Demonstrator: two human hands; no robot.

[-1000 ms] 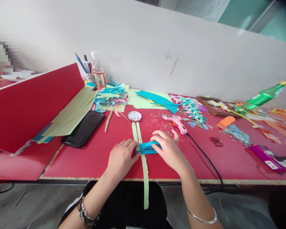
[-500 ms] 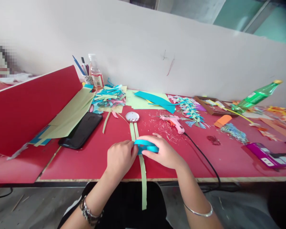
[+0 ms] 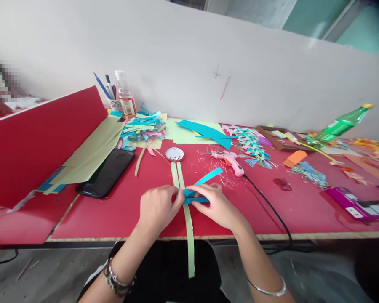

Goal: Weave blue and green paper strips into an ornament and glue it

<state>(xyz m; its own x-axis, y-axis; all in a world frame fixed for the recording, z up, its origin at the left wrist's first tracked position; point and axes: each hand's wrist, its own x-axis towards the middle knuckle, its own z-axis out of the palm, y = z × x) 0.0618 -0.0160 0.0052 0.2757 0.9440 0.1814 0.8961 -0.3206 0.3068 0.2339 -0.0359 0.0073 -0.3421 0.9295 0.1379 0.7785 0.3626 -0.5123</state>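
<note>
Blue paper strips (image 3: 210, 176) lie folded across pale green paper strips (image 3: 190, 240) at the table's front. My left hand (image 3: 159, 206) is closed, pinching the blue paper where it crosses the green. On the other side, my right hand (image 3: 219, 204) has its fingers on the blue strip, thumb below and fingers above. One blue end sticks out up and to the right beyond the right hand. A long green tail hangs over the table edge, and two green ends run toward a small round white dish (image 3: 174, 154). The fold itself is partly hidden by fingers.
A pink glue gun (image 3: 232, 162) lies to the right, its black cord trailing over the edge. At left are a black phone (image 3: 105, 172) and a red board (image 3: 44, 143). Paper scraps (image 3: 143, 128), a green bottle (image 3: 337, 128) and a purple power strip (image 3: 347, 204) lie around.
The blue strip, looped in my right hand before, is now flattened, with one end pointing up and right. My right fingers have pressed lower and flatter; my left hand has hardly moved.
</note>
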